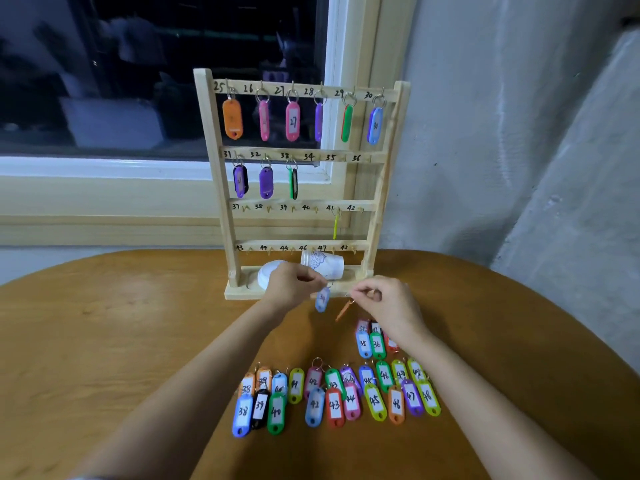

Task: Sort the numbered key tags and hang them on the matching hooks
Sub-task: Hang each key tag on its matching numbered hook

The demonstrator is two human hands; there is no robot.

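The left hand [294,282] pinches the ring of a pale blue tag [322,298], which hangs just in front of the rack's [221,188] base. Its long axis runs nearly vertical, ring end up, tilted slightly with the bottom toward the person's left. Its number is blurred; it may read 34, but I cannot tell. The right hand [384,299], close beside the left, is closed on the ring of an orange tag [344,310], which dangles slantwise, free end down and toward the left hand.

The step in hand seems to be hanging the second row: hooks 25 to 33 on the rack carry tags, as does 41, while hook 34 [313,161] and those beyond it on that bar are bare. If the blue tag is 34, the next move calls for lifting it up the rack to that hook, turning the ring to face the hook tip, and slipping it over without knocking the green tag on 33.

On the worktop [138,341], nearer the person than the rack, the remaining tags [336,396] lie in rows sorted by number, rings mostly pointing toward the rack, with 35 and 36 closest to it.
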